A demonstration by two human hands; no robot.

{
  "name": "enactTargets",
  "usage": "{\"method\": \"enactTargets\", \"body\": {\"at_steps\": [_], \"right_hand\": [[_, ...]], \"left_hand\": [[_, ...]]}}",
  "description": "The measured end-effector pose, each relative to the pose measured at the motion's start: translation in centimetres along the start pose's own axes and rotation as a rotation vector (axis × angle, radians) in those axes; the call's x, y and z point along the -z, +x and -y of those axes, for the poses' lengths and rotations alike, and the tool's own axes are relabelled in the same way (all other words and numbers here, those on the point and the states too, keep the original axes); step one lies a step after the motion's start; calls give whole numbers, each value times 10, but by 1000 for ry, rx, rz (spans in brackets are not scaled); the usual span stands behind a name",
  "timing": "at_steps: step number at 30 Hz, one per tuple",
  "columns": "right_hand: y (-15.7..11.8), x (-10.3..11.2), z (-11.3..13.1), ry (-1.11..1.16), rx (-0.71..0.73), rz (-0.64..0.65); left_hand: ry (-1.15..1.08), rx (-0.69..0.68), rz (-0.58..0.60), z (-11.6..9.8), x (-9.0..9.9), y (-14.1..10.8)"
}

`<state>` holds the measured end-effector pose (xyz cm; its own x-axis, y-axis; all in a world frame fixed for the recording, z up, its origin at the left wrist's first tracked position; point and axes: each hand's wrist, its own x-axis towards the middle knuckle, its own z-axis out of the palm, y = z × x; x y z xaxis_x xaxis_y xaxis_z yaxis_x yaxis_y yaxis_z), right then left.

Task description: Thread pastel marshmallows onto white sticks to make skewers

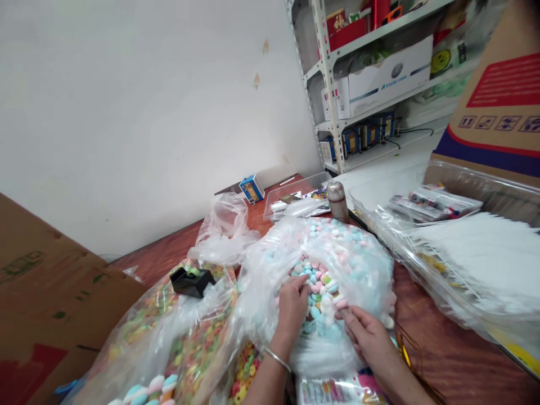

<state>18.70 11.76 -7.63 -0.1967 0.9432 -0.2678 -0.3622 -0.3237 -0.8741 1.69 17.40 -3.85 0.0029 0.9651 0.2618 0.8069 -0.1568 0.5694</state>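
As the right hand (367,337) pinches a pink candy (342,304), the left hand (293,306), grip unclear, sits among pastel candies (316,287) in the clear bag (371,264) at lower centre.

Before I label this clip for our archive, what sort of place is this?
Probably a small stockroom for packing sweets: a big plastic bag of pastel candies, a plastic bag of colourful ring-shaped sweets, white metal shelving and a cardboard carton.
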Motion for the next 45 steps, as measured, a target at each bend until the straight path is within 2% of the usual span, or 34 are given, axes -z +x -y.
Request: {"method": "enactTargets", "body": {"at_steps": [3,8,17,22,25,27,32,34,39,45], "right_hand": [[2,1,-2,-12,4,6],[2,3,-1,-25,22,21],[2,3,-1,-52,42,24],[-1,2,4,-62,77,-12],[-2,0,12,-63,133,-70],[-4,-2,18,-65,177,-92],[-16,-14,22,-94,243,-73],[-23,-17,23,-117,260,-50],[-34,-17,27,-176,289,24],[-32,-21,21,-197,281,33]], "left_hand": [[40,-53,-2,-6,-4,6],[88,-141,79,-7,-15,7],[13,-152,139,-15,-13,-7],[-134,-10,65,-16,-13,-2],[-265,141,4,-19,-5,-5],[-365,217,6,-26,3,-15],[-987,515,51,-57,17,-54],[-1135,598,72,-67,19,-67],[-1176,585,61,-79,26,-82],[-1161,579,-11,-71,30,-90]]}}
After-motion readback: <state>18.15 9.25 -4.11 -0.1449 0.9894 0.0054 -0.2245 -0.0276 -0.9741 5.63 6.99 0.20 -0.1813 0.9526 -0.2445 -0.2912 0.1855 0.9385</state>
